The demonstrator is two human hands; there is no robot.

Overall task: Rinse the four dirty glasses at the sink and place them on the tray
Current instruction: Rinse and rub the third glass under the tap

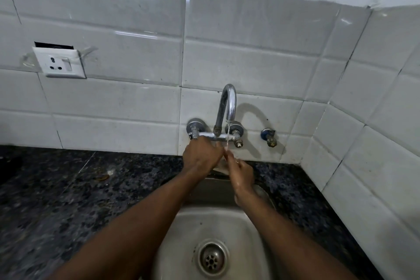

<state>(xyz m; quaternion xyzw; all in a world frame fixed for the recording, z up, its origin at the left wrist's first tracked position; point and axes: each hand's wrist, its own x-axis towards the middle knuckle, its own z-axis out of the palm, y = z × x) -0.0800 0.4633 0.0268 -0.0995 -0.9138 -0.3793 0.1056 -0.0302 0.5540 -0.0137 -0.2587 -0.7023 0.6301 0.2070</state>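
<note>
Hands are held close together above the sink (227, 218), just below the tap (228, 102). The left hand (201, 154) is raised to the tap's crossbar with its fingers curled out of sight, so its grip cannot be told. The wet right hand (242, 177) is held with fingertips in the thin stream of water (228, 134); whether anything is gripped cannot be told. A pale, see-through shape, possibly a glass (221, 167), is seen between them. The sink is surrounded by a dark speckled tabletop (79, 188); a socket (60, 62) is fixed to the tiled wall (250, 52).
</note>
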